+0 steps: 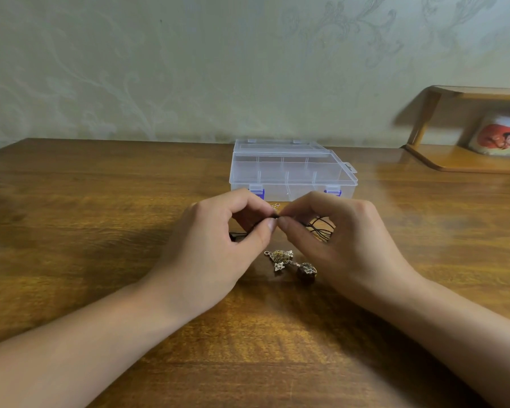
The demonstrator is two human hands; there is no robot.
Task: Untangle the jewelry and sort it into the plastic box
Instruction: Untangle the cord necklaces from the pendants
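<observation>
My left hand (218, 240) and my right hand (342, 240) meet at their fingertips over the wooden table (100, 231). Both pinch the same knot of a thin black cord (321, 226) at about the middle of the view. Loops of the cord trail out past each hand. Below the fingertips, metal pendants (290, 262) lie on the table, among them a star shape and a dark bead. A small gold piece (276, 205) lies just behind the fingers. The clear plastic box (292, 172) with purple latches stands closed behind the hands.
A wooden shelf unit (465, 160) stands at the back right, holding a white mug with a red picture (498, 136). A wallpapered wall runs close behind the table's far edge.
</observation>
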